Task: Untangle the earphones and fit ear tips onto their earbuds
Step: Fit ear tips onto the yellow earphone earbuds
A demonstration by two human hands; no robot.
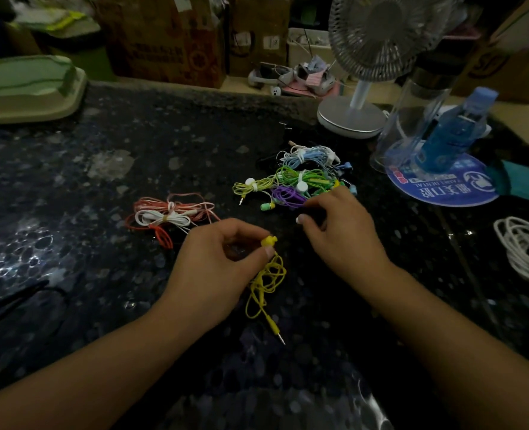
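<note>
My left hand (216, 262) pinches a yellow earbud (268, 241) between thumb and fingers. Its tangled yellow cable (266, 282) hangs down to the dark counter and ends in a jack plug (277, 332). My right hand (339, 231) hovers to the right with curled fingers at the near edge of a pile of bundled earphones (300, 181) in green, purple, blue and yellow-green. Whether its fingertips hold anything is hidden. A loose green earbud (267, 206) lies beside that pile.
Red and white bundled earphones (168, 217) lie left of the hands. A white cable coil (526, 252) sits at the right edge. A desk fan (354, 116), a clear tumbler (412, 116), a blue bottle (455, 131) on a round blue mat and cardboard boxes stand behind.
</note>
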